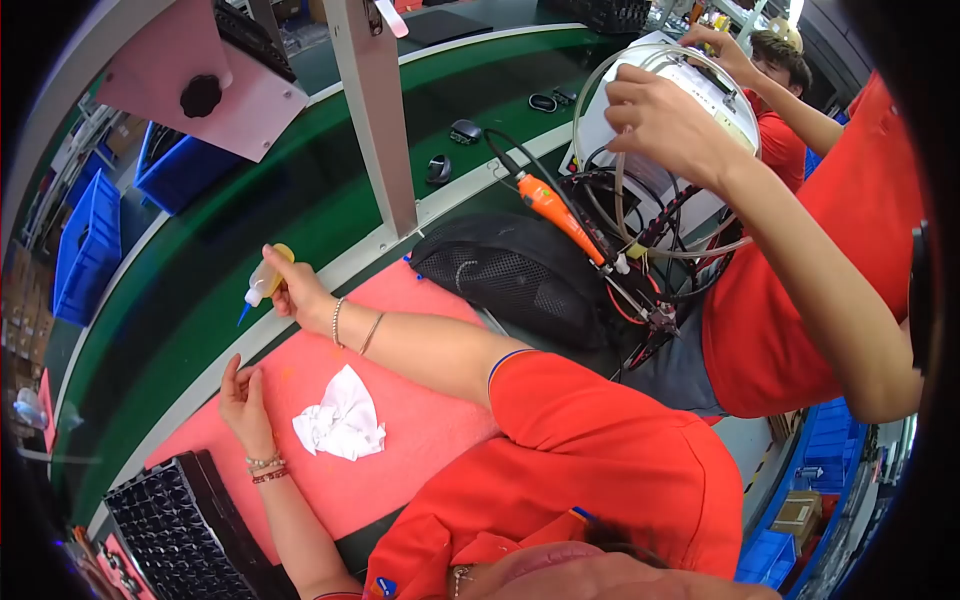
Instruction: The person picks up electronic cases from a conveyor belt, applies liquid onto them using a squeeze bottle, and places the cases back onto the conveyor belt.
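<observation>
My right hand (300,293) is closed around a small squeeze bottle (269,272) of yellowish liquid. The bottle's thin blue tip (243,315) points down over the near edge of the green conveyor belt. Over the pink mat (420,420), my left hand (243,402) holds nothing, its fingers loosely bent and apart. A crumpled white cloth or tissue (342,415) lies on the mat between my two forearms, touched by neither hand.
A black segmented tray (175,530) sits beside my left forearm. A black mesh bag (510,265) and an orange electric screwdriver (555,215) are to the right. Small dark devices (439,169) lie on the belt (300,180). A metal post (375,120) stands ahead. A co-worker's hand (670,125) is near coiled tubing.
</observation>
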Demonstrator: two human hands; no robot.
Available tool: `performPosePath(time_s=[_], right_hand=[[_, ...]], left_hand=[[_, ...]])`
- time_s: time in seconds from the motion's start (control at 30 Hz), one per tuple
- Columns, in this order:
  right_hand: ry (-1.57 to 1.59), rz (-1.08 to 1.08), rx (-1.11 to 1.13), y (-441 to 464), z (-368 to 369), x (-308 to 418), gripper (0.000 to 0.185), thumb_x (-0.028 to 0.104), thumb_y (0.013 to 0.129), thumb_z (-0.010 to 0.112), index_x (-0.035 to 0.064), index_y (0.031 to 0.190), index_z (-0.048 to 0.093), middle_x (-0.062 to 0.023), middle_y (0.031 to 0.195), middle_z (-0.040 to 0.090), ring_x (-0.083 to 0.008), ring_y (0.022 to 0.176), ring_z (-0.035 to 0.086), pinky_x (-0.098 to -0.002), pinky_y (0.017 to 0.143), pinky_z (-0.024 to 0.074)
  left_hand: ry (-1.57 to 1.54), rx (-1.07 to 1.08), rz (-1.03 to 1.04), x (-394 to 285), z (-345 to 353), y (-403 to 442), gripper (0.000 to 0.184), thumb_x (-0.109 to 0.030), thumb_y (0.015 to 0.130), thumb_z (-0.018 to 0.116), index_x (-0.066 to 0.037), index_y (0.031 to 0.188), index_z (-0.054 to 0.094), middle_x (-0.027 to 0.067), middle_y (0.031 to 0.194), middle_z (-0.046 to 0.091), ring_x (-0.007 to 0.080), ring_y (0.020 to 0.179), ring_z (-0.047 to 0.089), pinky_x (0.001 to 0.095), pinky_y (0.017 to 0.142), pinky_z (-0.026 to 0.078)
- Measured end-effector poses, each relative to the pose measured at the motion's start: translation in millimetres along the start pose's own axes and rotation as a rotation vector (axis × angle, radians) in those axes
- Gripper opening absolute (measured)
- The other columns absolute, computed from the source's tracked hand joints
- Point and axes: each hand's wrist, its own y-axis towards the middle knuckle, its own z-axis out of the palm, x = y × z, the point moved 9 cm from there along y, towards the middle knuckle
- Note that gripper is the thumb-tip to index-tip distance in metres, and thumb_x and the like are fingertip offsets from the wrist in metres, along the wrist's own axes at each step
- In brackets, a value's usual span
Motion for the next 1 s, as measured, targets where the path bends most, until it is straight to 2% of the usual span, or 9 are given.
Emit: performPosePath(time_s=[0.1, 0.5, 0.63, 0.7, 0.83, 0.93, 1.0], right_hand=[[-0.002, 0.004, 0.002, -2.0, -0.3, 1.4, 0.05, 0.058, 0.076, 0.056, 0.0086, 0.072, 0.05, 0.0019, 0.053, 0.04, -0.0064, 0.039, 0.038, -0.0187, 0.037, 0.0293], [-0.013, 0.024, -0.01, -1.3, -2.1, -1.1, 0.05, 0.058, 0.077, 0.054, 0.0082, 0.073, 0.052, 0.0014, 0.053, 0.042, -0.007, 0.038, 0.038, -0.0192, 0.036, 0.0294], [-0.007, 0.014, 0.001, -3.2, 0.7, 1.1, 0.05, 0.058, 0.077, 0.055, 0.0081, 0.073, 0.052, 0.001, 0.053, 0.042, -0.0071, 0.038, 0.038, -0.0194, 0.036, 0.0281], [0.003, -0.01, -0.013, -2.4, 0.5, 2.9, 0.054, 0.06, 0.075, 0.055, 0.0073, 0.068, 0.05, 0.0004, 0.048, 0.041, -0.0079, 0.035, 0.038, -0.0201, 0.035, 0.0301], [-0.007, -0.007, -0.009, -1.4, -0.6, 2.4, 0.054, 0.06, 0.075, 0.055, 0.007, 0.066, 0.05, -0.0004, 0.047, 0.041, -0.009, 0.034, 0.038, -0.0222, 0.035, 0.0302], [0.002, -0.009, -0.008, -1.9, -0.9, 3.3, 0.053, 0.058, 0.075, 0.056, 0.0067, 0.064, 0.05, -0.001, 0.047, 0.041, -0.01, 0.034, 0.038, -0.0232, 0.036, 0.0302], [0.014, -0.024, -0.006, -3.6, 0.2, 5.3, 0.051, 0.056, 0.077, 0.055, 0.0065, 0.063, 0.05, -0.0018, 0.046, 0.042, -0.0105, 0.034, 0.038, -0.0235, 0.035, 0.0299]], left_hand=[[-0.016, -0.029, 0.019, 1.1, -1.7, 1.1, 0.035, 0.0, 0.082, 0.056, 0.001, 0.116, 0.051, 0.0043, 0.083, 0.06, 0.0077, 0.075, 0.055, 0.0204, 0.07, 0.044], [-0.017, -0.036, 0.021, -0.6, -1.3, 0.7, 0.034, 0.0, 0.082, 0.056, 0.002, 0.115, 0.051, 0.0036, 0.082, 0.06, 0.0067, 0.074, 0.054, 0.02, 0.069, 0.044], [-0.013, -0.035, 0.006, -0.4, -1.9, -0.1, 0.033, -0.001, 0.083, 0.056, 0.002, 0.115, 0.051, 0.003, 0.081, 0.059, 0.0067, 0.074, 0.054, 0.0198, 0.069, 0.044], [-0.007, -0.01, -0.035, 4.2, -1.0, 0.6, 0.033, -0.004, 0.086, 0.054, 0.004, 0.118, 0.048, 0.0033, 0.085, 0.059, 0.0085, 0.081, 0.054, 0.0212, 0.077, 0.042], [0.008, 0.003, -0.02, 4.8, -1.4, 1.2, 0.034, -0.007, 0.087, 0.053, 0.004, 0.119, 0.048, 0.0041, 0.087, 0.059, 0.0093, 0.083, 0.055, 0.0226, 0.08, 0.043], [-0.032, -0.027, -0.017, 6.2, -1.6, 1.4, 0.034, -0.007, 0.087, 0.053, 0.004, 0.119, 0.048, 0.0049, 0.087, 0.06, 0.0101, 0.084, 0.056, 0.0234, 0.08, 0.044], [-0.015, -0.034, -0.03, 1.8, -1.1, -1.2, 0.032, -0.004, 0.086, 0.054, 0.004, 0.116, 0.05, 0.0046, 0.085, 0.058, 0.0091, 0.078, 0.053, 0.0218, 0.075, 0.043]])
